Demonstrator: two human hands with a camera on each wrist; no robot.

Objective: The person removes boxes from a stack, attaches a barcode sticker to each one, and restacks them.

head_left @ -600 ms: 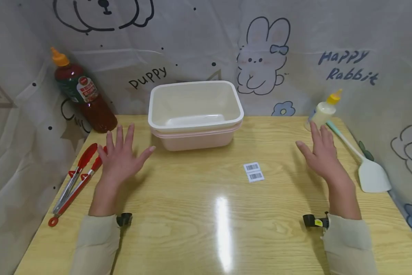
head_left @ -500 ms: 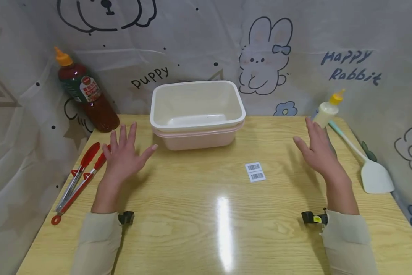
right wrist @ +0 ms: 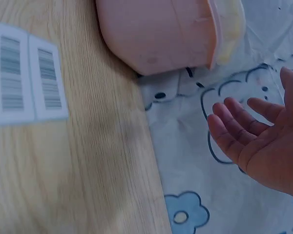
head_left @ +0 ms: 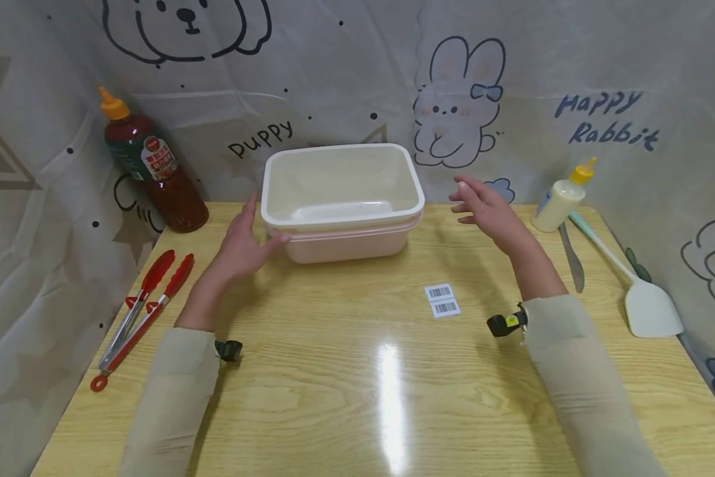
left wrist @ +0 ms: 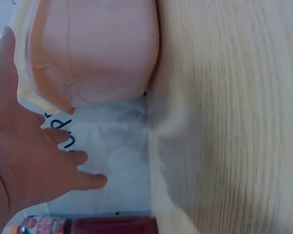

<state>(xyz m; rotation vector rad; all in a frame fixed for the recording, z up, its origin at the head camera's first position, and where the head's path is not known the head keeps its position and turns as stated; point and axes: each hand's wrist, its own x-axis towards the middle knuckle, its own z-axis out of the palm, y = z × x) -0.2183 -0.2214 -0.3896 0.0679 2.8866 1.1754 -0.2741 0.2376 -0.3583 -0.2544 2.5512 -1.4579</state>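
Left hand: fingers apart, straight, thumb at the cream tub rim.
Right hand: fingers loosely spread, clear of the tub.
Tubs: cream nested in pink tub, rear centre of desk.
Risk: one-sided contact may tilt or skid the stack.
Risk: lifting the rim alone may drag the pink tub.

My left hand rests against smooth, matt plastic: a cream tub nested in a pink tub. The table beneath is glossy pale wood grain, throwing back a glare. Two paper barcode labels lie flat on it. Behind hangs a creased printed cloth backdrop.
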